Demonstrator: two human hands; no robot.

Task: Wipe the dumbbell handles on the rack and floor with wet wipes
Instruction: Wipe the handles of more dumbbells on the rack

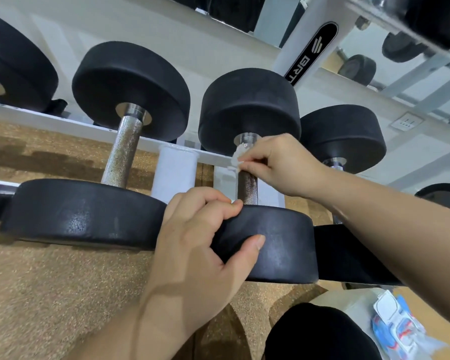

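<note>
Over speckled floor [50,294], right hand [278,165] pinches crumpled wipe [238,155] against knurled handle [247,185].

A black oval badge [312,52] on the white upright of the rack [295,45] reads "BRT" in white letters beneath a striped logo. No other text is legible.

the left hand [200,237] reaches up from the bottom edge on a bare forearm. its fingers curl over the top rim of the near dumbbell head [278,237], and its thumb lies flat against the head's face. the right hand [278,165] comes in from the right on a bare forearm, knuckles up, thumb and fingertips pinching a crumpled white wipe [237,155], the other fingers curled in.
</note>
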